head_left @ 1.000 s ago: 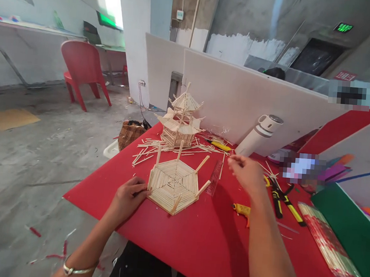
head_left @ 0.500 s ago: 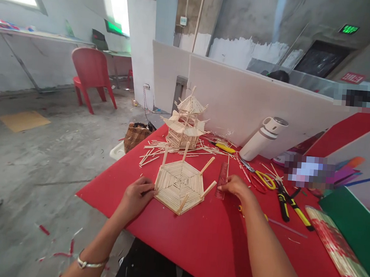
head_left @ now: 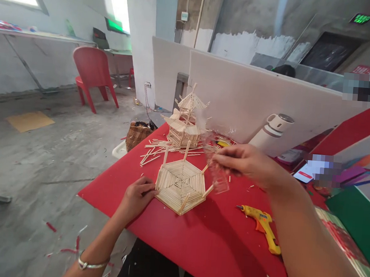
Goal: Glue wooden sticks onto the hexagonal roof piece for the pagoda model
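A flat hexagon of glued wooden sticks (head_left: 180,184), with short posts rising from its corners, lies on the red table (head_left: 215,247). My left hand (head_left: 136,196) rests on the table with curled fingers pressing the hexagon's left edge. My right hand (head_left: 249,162) hovers above the hexagon's right side, pinching a clear plastic ruler (head_left: 215,164) that is blurred by motion. Behind the hexagon stands a finished stick pagoda (head_left: 186,121) among loose sticks (head_left: 154,149).
A yellow glue gun (head_left: 261,223) lies on the table right of the hexagon. A white bottle (head_left: 270,130) leans on a white partition (head_left: 239,96). Green and coloured boards (head_left: 356,220) are stacked at the right. A red chair (head_left: 92,73) and a brown bag (head_left: 137,134) sit on the floor.
My right hand picked the clear ruler up off the table and lifted it over the hexagon's right side. My left hand stayed on the hexagon's edge.
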The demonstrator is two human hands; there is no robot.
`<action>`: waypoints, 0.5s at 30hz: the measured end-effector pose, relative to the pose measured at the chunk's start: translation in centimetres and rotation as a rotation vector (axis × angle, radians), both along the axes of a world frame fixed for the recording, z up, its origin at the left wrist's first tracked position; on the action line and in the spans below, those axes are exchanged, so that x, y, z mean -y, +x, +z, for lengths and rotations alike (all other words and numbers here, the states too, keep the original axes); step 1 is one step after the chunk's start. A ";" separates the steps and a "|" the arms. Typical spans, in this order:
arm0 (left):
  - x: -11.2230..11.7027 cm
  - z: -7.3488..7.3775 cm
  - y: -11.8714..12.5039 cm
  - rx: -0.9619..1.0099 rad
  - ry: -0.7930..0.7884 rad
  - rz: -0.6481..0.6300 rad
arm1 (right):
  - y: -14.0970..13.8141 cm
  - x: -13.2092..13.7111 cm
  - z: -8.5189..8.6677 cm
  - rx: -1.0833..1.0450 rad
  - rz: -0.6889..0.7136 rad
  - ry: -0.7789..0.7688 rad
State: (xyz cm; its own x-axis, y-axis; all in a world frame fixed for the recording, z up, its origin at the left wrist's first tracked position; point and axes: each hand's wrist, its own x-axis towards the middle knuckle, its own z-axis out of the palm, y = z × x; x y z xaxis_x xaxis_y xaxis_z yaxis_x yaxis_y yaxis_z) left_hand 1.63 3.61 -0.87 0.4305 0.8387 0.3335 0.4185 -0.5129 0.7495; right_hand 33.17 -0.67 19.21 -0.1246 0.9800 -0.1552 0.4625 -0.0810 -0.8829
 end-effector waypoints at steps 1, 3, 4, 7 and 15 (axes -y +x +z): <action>0.0 0.0 0.0 0.001 -0.003 0.001 | -1.4 -0.5 0.4 0.038 0.088 -0.037; 0.0 0.0 0.0 0.001 -0.007 -0.001 | -3.4 -1.5 0.3 0.091 0.216 -0.103; 0.0 0.0 0.0 0.002 -0.007 -0.003 | -4.0 -2.1 -0.1 0.109 0.254 -0.117; 0.0 -0.1 0.0 -0.001 -0.003 -0.011 | -4.7 -3.4 -1.7 0.122 0.306 -0.116; 0.0 -0.1 0.0 0.009 0.012 -0.012 | -5.2 -4.8 -4.0 0.052 0.370 -0.160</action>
